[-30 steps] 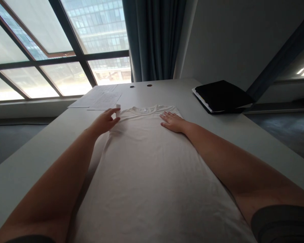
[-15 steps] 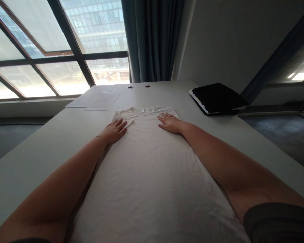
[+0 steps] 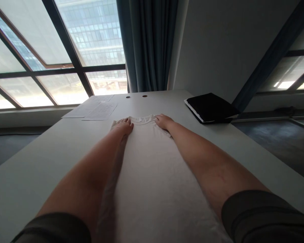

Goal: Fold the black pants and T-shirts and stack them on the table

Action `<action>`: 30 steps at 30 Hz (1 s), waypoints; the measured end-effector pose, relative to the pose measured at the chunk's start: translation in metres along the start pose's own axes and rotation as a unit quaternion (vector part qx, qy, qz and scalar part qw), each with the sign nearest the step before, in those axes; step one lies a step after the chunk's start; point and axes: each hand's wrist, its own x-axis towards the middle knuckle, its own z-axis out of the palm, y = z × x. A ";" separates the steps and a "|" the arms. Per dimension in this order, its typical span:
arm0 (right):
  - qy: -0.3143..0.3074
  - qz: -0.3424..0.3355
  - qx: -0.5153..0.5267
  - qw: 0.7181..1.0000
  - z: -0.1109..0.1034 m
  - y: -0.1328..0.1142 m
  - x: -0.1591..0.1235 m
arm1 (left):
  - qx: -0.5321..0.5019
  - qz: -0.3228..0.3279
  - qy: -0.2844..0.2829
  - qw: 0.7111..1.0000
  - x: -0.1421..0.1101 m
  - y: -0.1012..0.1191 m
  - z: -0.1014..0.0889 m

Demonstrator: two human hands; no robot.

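Observation:
A white T-shirt lies on the table with its collar at the far end and its body stretching toward me. My left hand is at the left shoulder beside the collar, its fingers bent over the cloth. At the opposite shoulder, my right hand has its fingers curled in on the fabric close to the neckline. The right sleeve shows just below that hand. Along the shirt's left side the cloth is shaded and partly hidden by my left forearm. The fingertips of both hands are hard to make out.
Printed sheets of paper lie on the white table at the far left. A black folder with papers inside rests at the far right. Two cable holes, a blue curtain and windows are beyond.
Both hands have moved from lying flat on the upper chest to the shoulders beside the collar, and their fingers have bent. The shirt's left side looks drawn inward. The view has tilted up slightly.

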 end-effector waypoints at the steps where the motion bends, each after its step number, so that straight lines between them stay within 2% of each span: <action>1: -0.003 0.004 -0.002 1.000 0.005 0.000 0.004 | -0.004 -0.016 -0.005 1.000 0.005 0.000 0.006; 3: -0.014 0.009 -0.005 1.000 0.015 0.001 0.010 | -0.013 -0.047 -0.016 0.999 0.010 -0.002 0.017; 6: -0.026 0.013 -0.005 1.000 0.020 0.003 0.012 | -0.026 -0.057 -0.024 0.998 0.011 -0.006 0.025; 10: 0.015 0.014 -0.009 1.000 0.014 0.006 0.003 | -0.030 -0.075 -0.001 0.997 0.008 -0.006 0.024; 13: 0.041 0.040 -0.013 0.998 0.009 0.012 -0.005 | -0.029 -0.105 0.030 0.994 0.004 -0.007 0.023; 17: 0.013 0.087 -0.010 0.996 0.013 0.021 -0.006 | -0.038 -0.151 0.016 0.988 0.002 -0.013 0.025; 22: -0.011 0.124 -0.001 0.992 0.022 0.026 0.002 | -0.048 -0.158 -0.012 0.986 0.003 -0.017 0.028; 25: 0.008 0.095 -0.004 0.995 0.022 0.023 0.003 | -0.044 -0.143 -0.017 0.989 0.002 -0.016 0.026; 30: -0.004 -0.031 0.002 1.000 0.026 0.008 0.010 | -0.032 -0.079 -0.018 0.996 0.003 -0.015 0.026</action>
